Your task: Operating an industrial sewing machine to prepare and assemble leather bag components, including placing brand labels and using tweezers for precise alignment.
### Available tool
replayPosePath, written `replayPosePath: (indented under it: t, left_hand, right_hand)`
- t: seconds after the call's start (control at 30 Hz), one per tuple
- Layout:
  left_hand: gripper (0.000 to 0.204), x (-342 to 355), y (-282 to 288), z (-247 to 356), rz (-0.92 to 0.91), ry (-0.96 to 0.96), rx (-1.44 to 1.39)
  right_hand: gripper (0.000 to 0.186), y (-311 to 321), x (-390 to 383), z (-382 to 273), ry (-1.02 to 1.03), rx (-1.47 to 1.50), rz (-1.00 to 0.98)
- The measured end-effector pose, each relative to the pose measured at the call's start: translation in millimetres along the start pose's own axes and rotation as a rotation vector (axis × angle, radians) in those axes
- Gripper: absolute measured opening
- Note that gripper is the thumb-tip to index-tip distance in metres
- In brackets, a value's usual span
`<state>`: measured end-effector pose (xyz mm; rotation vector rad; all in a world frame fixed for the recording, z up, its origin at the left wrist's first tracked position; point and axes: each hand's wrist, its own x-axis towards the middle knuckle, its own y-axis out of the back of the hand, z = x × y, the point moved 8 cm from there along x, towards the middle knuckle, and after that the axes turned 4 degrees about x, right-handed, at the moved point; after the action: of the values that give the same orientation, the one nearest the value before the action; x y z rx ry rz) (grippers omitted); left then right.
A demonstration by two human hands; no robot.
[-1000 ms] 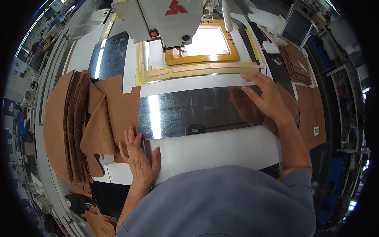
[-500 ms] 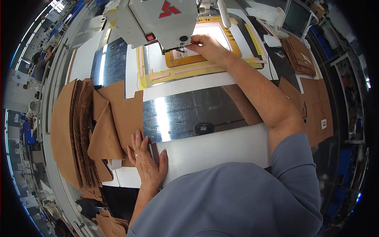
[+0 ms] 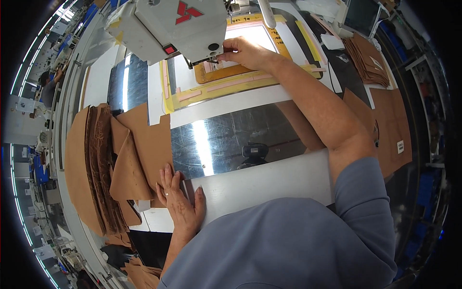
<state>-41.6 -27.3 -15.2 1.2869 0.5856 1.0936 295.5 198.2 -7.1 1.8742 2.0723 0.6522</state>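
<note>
My right hand (image 3: pixel 250 54) reaches up to the white sewing machine head (image 3: pixel 180 31), its thumb and fingers pinched together beside the needle area. Whatever sits between those fingertips is too small to make out. Below them lies an amber template frame (image 3: pixel 226 75), set inside a larger clear sheet edged with yellow and pink tape (image 3: pixel 221 90). My left hand (image 3: pixel 183 207) rests flat, fingers spread, at the corner of a shiny metal plate (image 3: pixel 231 139). Its fingertips touch or nearly touch a brown fabric piece (image 3: pixel 149 127), which lies partly folded over.
A thick stack of brown cut pieces (image 3: pixel 84 168) stands on the left. At the right lie another brown pile (image 3: pixel 365 60) and a labelled brown piece (image 3: pixel 392 120). A monitor (image 3: pixel 358 18) is at the far right. Another person (image 3: pixel 50 89) sits far left.
The whole view has shifted slightly, with the machine head appearing further left and higher. My right hand stays pinched by the needle area, and my left hand keeps its place at the plate corner.
</note>
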Motion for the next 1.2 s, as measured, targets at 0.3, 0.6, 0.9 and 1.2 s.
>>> replayPosePath:
  t: [0.3, 0.6, 0.9, 1.2]
  left_hand:
    - [0.063, 0, -2, 0, -0.008, -0.015, 0.002]
    - [0.062, 0, -3, 0, -0.006, -0.016, -0.006]
    - [0.063, 1, -3, 2, 0.002, -0.030, 0.012]
    - [0.063, 0, -5, 2, 0.001, -0.025, 0.015]
  right_hand:
    - [0.026, -4, 8, 7, -0.008, 0.193, -0.103]
    - [0.028, 1, 6, 6, -0.074, 0.104, -0.061]
    - [0.026, 4, 3, -7, -0.019, 0.001, -0.054]
    - [0.027, 7, -6, -9, -0.005, -0.003, 0.021]
